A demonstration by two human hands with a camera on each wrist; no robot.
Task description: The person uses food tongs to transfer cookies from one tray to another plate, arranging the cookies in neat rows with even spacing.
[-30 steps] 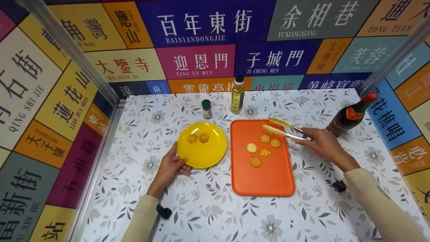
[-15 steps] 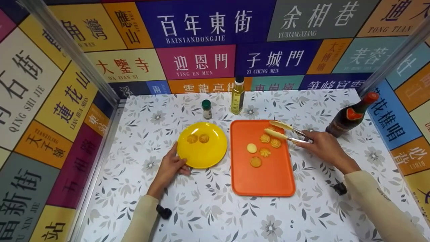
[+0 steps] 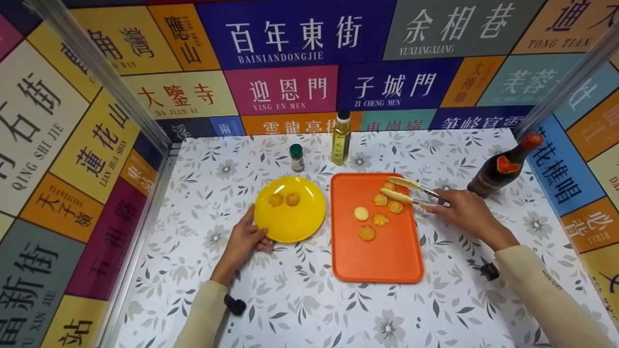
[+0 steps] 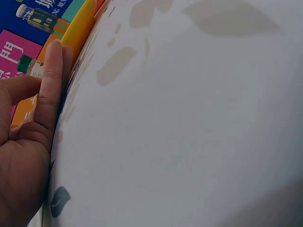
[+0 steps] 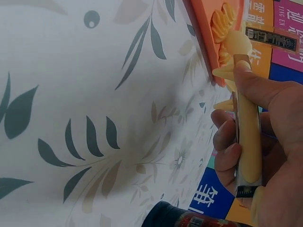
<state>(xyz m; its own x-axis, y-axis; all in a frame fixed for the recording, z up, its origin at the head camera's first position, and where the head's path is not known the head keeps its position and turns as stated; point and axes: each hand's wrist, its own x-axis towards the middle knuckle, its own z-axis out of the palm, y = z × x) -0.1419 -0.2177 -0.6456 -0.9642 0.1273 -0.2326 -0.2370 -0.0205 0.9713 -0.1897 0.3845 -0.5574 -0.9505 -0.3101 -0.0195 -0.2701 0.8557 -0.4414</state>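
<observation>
My left hand [image 3: 244,235] holds the left rim of the yellow plate [image 3: 295,224], which bears two cookies [image 3: 292,198]. In the left wrist view its fingers [image 4: 51,75] reach straight to the plate's edge. My right hand [image 3: 464,210] grips metal tongs [image 3: 428,194] with cream-coloured tips, seen along their handle in the right wrist view. The tongs' tips stand apart over the upper right of the orange tray [image 3: 375,263], around a piped cookie [image 3: 388,185] by the far edge. Several more cookies, among them a swirled one [image 3: 395,207] and a round one [image 3: 367,233], lie on the tray.
Behind the plate stands a small green-capped jar [image 3: 297,158], with an oil bottle [image 3: 341,140] to its right. A dark red-capped bottle [image 3: 505,166] stands beyond my right hand. A flower-patterned cloth [image 3: 285,295] covers the table; printed panels [image 3: 300,89] wall it in.
The tongs have come lower and slightly nearer over the tray's upper right, their tips now around the far cookie. My left hand and the plate have stayed in place.
</observation>
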